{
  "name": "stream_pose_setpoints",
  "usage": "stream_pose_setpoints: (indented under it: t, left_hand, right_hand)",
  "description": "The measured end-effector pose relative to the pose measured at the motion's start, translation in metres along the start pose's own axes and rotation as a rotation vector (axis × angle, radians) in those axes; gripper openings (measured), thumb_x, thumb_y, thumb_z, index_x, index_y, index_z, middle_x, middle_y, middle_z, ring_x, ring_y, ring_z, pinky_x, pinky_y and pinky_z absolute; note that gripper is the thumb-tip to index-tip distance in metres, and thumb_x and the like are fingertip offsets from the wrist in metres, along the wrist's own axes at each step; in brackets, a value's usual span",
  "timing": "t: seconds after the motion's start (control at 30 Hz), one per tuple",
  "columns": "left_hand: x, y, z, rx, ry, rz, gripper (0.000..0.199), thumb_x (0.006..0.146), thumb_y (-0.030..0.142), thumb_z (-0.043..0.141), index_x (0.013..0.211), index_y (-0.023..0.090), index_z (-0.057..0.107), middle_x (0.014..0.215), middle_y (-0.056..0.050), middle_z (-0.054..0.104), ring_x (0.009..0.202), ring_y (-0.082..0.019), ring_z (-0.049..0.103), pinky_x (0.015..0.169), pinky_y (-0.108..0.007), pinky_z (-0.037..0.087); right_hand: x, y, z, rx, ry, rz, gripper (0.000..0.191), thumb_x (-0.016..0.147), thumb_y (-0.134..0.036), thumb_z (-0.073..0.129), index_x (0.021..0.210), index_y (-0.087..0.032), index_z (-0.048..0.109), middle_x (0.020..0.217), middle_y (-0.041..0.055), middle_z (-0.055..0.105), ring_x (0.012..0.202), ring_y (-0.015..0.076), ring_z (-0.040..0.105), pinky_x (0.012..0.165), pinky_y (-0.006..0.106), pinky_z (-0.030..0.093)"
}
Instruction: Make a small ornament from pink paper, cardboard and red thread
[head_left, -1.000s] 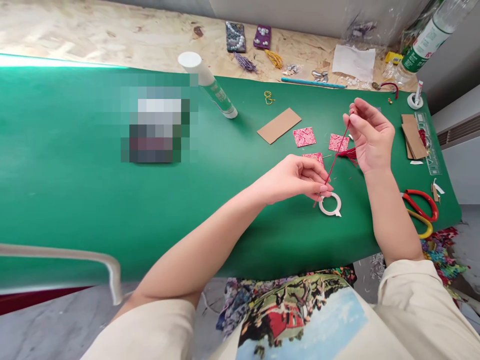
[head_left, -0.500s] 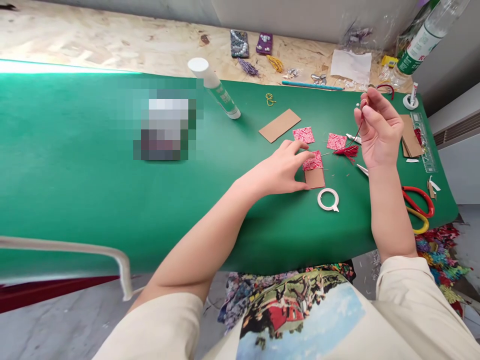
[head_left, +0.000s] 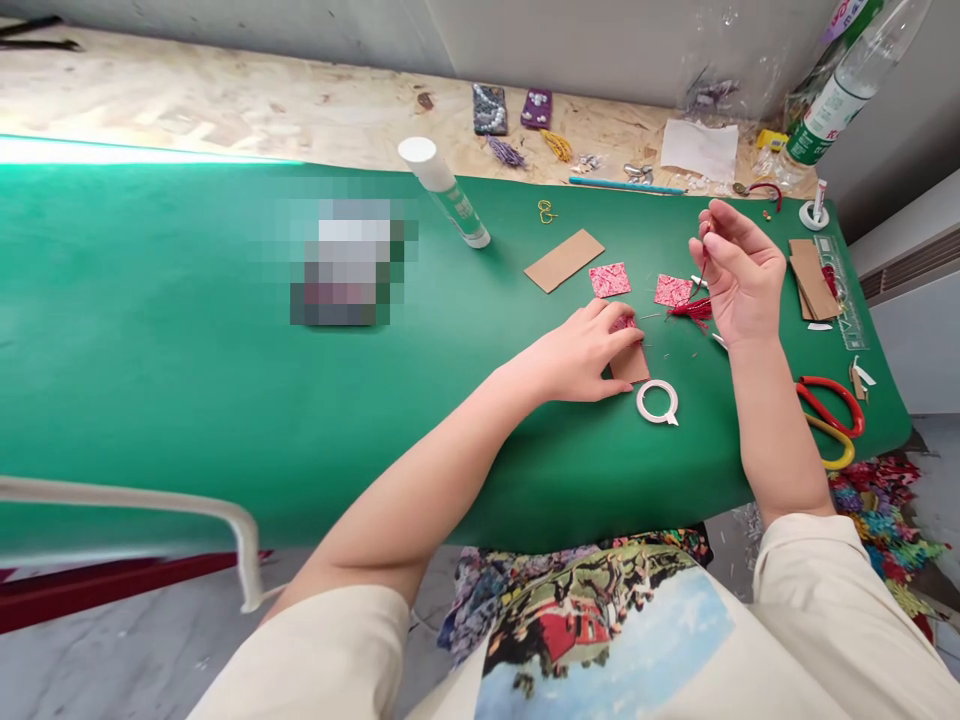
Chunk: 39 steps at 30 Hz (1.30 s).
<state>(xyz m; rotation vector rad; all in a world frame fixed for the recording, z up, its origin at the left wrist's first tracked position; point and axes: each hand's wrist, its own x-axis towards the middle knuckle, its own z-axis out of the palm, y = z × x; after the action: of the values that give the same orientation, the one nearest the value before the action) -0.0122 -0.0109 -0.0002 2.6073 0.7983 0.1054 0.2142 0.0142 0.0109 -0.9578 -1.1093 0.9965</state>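
Note:
My left hand (head_left: pixel 589 352) rests over a cardboard piece (head_left: pixel 631 364) with red patterned material at its top, fingers spread across it. Raised above the mat, my right hand (head_left: pixel 744 275) pinches a dark red cord (head_left: pixel 703 270) between thumb and fingers. A red tassel (head_left: pixel 694 312) lies just left of that hand's palm, beside a red patterned square (head_left: pixel 673 290). Another patterned square (head_left: pixel 610 279) is beyond my left fingers. A white tape ring (head_left: pixel 658 402) lies near the cardboard piece. White-tipped tools are partly hidden by my right hand.
Scissors (head_left: pixel 831 408) lie right of my right forearm. Cardboard strips (head_left: pixel 812 280) and a clear ruler (head_left: pixel 841 300) are at the right. A glue stick (head_left: pixel 454 205) stands behind my left hand, near a brown cardboard strip (head_left: pixel 564 260). A bottle (head_left: pixel 832 112) stands at the back right.
My right hand has moved left and slightly nearer with the cord. My left hand has shifted right, covering more of the patterned material and turning the cardboard piece slightly.

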Motion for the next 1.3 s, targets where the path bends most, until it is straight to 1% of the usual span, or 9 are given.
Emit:
stream_pose_setpoints:
  t: [0.4,0.53,0.63,0.73,0.83,0.97,1.07,1.13,1.3]
  left_hand:
    - [-0.028,-0.026,-0.038,-0.054,-0.26,-0.405,0.084,0.071,0.03,0.064,0.151,0.018,0.043,0.154,-0.018,0.035,0.141,-0.041,0.036,0.113,-0.058,0.044]
    - [-0.032,-0.029,-0.043,0.015,-0.241,-0.482,0.086,0.07,0.025,0.064,0.153,0.017,0.043,0.153,-0.02,0.037,0.14,-0.044,0.038,0.113,-0.059,0.043]
    - [-0.027,-0.014,-0.041,0.046,-0.122,-0.312,0.08,0.074,0.038,0.07,0.147,0.015,0.05,0.152,-0.022,0.04,0.141,-0.046,0.037,0.116,-0.064,0.035]
    - [-0.017,0.015,-0.028,-0.085,-0.141,-0.032,0.087,0.076,0.048,0.076,0.149,0.012,0.047,0.145,-0.021,0.047,0.131,-0.039,0.052,0.11,-0.051,0.046]
    - [-0.003,0.044,-0.004,-0.107,-0.21,0.033,0.071,0.083,0.037,0.073,0.143,0.006,0.051,0.136,-0.021,0.053,0.102,-0.029,0.07,0.095,-0.039,0.056]
    - [0.018,0.062,0.022,-0.172,-0.05,0.121,0.042,0.09,0.024,0.064,0.129,0.007,0.062,0.124,-0.021,0.06,0.104,-0.032,0.071,0.097,-0.041,0.058]
    - [0.027,0.055,0.024,-0.182,-0.022,0.18,0.043,0.09,0.026,0.067,0.13,0.012,0.062,0.133,-0.019,0.059,0.121,-0.031,0.064,0.111,-0.036,0.051]
    - [0.027,0.04,0.018,-0.16,0.004,0.148,0.039,0.091,0.035,0.066,0.12,0.008,0.067,0.133,-0.023,0.059,0.121,-0.036,0.063,0.11,-0.046,0.051]
    - [0.017,-0.005,0.008,0.033,0.177,-0.229,0.063,0.089,0.042,0.065,0.132,-0.003,0.056,0.143,-0.031,0.053,0.132,-0.044,0.051,0.115,-0.058,0.042]
  right_hand:
    - [-0.007,-0.011,0.007,-0.054,0.025,0.044,0.035,0.069,-0.045,0.088,0.101,-0.035,0.076,0.113,-0.0018,0.076,0.125,0.0244,0.067,0.101,0.041,0.065]
    - [-0.006,-0.01,0.005,-0.077,0.005,0.022,0.034,0.071,-0.045,0.086,0.103,-0.035,0.076,0.114,-0.0013,0.076,0.127,0.0247,0.066,0.1,0.042,0.065]
    - [-0.006,-0.01,0.005,-0.066,0.018,0.025,0.038,0.068,-0.048,0.088,0.101,-0.035,0.076,0.113,-0.0014,0.077,0.126,0.0256,0.067,0.1,0.042,0.065]
    - [-0.007,-0.011,0.007,-0.051,0.018,0.045,0.039,0.066,-0.048,0.089,0.1,-0.034,0.077,0.112,-0.0011,0.077,0.124,0.0258,0.067,0.1,0.043,0.065]
    - [-0.008,-0.011,0.009,-0.011,0.002,0.037,0.038,0.065,-0.046,0.09,0.099,-0.034,0.077,0.11,-0.0009,0.077,0.123,0.0249,0.068,0.098,0.041,0.066]
    - [-0.008,-0.008,0.006,-0.014,-0.02,0.014,0.038,0.068,-0.044,0.088,0.102,-0.034,0.076,0.11,-0.0001,0.077,0.124,0.0247,0.068,0.097,0.041,0.066]
    - [-0.006,-0.006,0.002,-0.035,-0.012,0.009,0.04,0.067,-0.046,0.088,0.104,-0.034,0.076,0.11,-0.0001,0.077,0.123,0.0251,0.068,0.098,0.041,0.065]
    - [-0.005,-0.006,0.0,-0.022,-0.009,-0.007,0.042,0.066,-0.046,0.089,0.104,-0.035,0.077,0.109,-0.0004,0.077,0.12,0.0252,0.069,0.098,0.042,0.065]
    - [-0.005,-0.008,0.0,-0.05,0.007,-0.018,0.042,0.067,-0.051,0.088,0.104,-0.034,0.076,0.113,0.0005,0.077,0.121,0.0264,0.069,0.098,0.044,0.065]
